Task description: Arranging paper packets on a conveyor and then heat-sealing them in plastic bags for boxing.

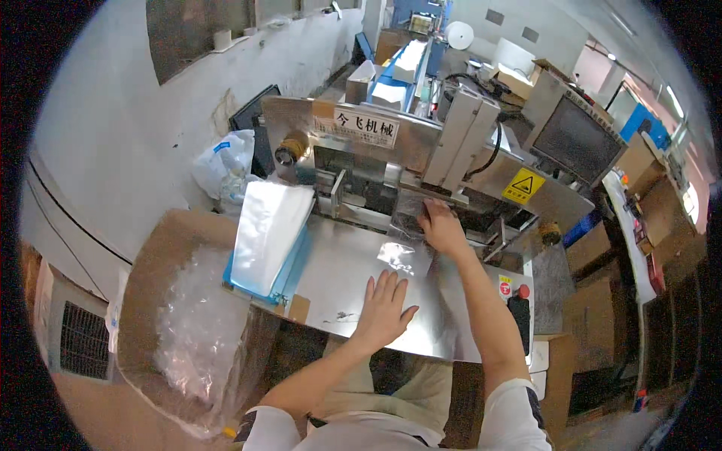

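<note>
On the steel bench (338, 270) in front of the machine (421, 150), the person's two hands were spread well apart from each other. The left hand (383, 310) lay flat near the near edge, palm down and fingers fanned, pressing on a clear plastic bag (402, 255) that lay on the steel. The right hand (442, 228) was farther off, at the mouth of the machine, its fingers curled down onto the far end of the same clear bag; whether it pinched the film or only pushed on it could not be told.

To the left of the hands, a thick stack of clear bags (271, 233) rested at the far left corner of the bench on a blue tray (289, 274). Farther left and lower stood a large cardboard box (162, 255), open at the top and lined with crumpled clear film (199, 323). A white sack (226, 165) leaned against the wall beyond it.

On the machine's right side a yellow triangular warning sticker (523, 186) showed on the sloping steel cover, and a dark screen (575, 139) stood above it. Near the person's right forearm, a black control panel with a red button (519, 297) sat at the right end of the bench. Brown cartons (594, 255) stood at the far right.
</note>
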`<state>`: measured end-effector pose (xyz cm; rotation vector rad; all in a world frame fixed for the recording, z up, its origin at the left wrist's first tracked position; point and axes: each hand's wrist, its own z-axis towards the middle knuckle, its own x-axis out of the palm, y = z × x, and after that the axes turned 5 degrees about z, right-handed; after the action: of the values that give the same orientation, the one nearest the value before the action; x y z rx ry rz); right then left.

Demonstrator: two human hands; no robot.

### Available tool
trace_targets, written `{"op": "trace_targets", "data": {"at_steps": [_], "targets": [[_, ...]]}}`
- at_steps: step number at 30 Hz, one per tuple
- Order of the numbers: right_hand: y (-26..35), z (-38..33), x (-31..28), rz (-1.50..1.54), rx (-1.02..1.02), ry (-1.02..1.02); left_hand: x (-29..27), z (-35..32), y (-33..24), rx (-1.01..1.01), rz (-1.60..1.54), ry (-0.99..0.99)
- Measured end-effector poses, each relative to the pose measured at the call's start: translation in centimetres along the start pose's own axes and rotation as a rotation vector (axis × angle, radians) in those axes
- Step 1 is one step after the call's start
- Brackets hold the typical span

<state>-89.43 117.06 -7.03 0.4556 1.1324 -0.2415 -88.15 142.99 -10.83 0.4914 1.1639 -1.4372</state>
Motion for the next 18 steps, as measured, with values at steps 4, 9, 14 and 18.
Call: {"op": "trace_targets", "data": {"at_steps": [4, 9, 14, 18], "targets": [[1.0, 1.2, -2.2, 0.034, 0.088, 0.111, -0.4, 0.0, 0.0, -0.015, 0.005, -0.001], [0.6, 1.7, -2.0, -0.072, -0.03, -0.007, -0.1, 0.3, 0.2, -0.081, -0.029, -0.046], [-0.1, 2.8, -2.0, -0.078, 0.035, 0.25, -0.1, 0.2, 0.5, -0.204, -0.077, -0.168], [-1.8, 3.1, -0.9, -0.098, 0.019, 0.25, -0.1, 0.2, 0.8, -0.271, -0.146, -0.26]]}}
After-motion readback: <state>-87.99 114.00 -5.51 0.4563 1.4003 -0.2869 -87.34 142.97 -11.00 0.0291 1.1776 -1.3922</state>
